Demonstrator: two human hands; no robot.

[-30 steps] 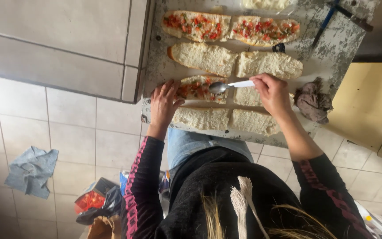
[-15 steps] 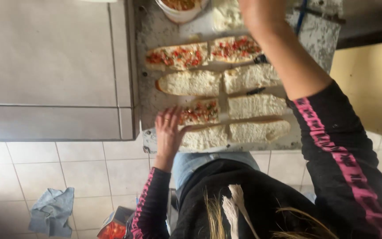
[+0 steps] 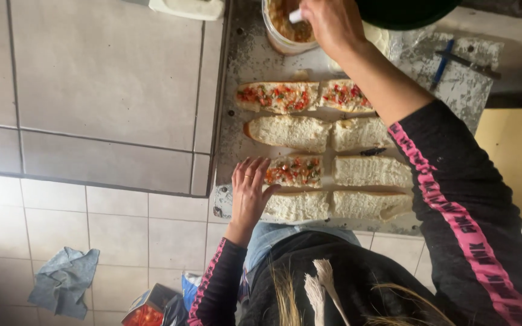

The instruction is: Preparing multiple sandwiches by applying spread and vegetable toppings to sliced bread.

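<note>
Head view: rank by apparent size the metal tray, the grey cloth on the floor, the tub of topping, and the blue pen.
1. Metal tray, by far the largest.
2. Grey cloth, though it lies farther off on the floor, so it may be larger than it looks.
3. Tub of topping, partly cut off.
4. Blue pen, smallest.

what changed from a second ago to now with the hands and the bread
The right hand left the bread row with its white-handled utensil and went up to the container of topping, dipping in. The left hand stayed flat by the topped bread piece; the breads kept their places.
</note>
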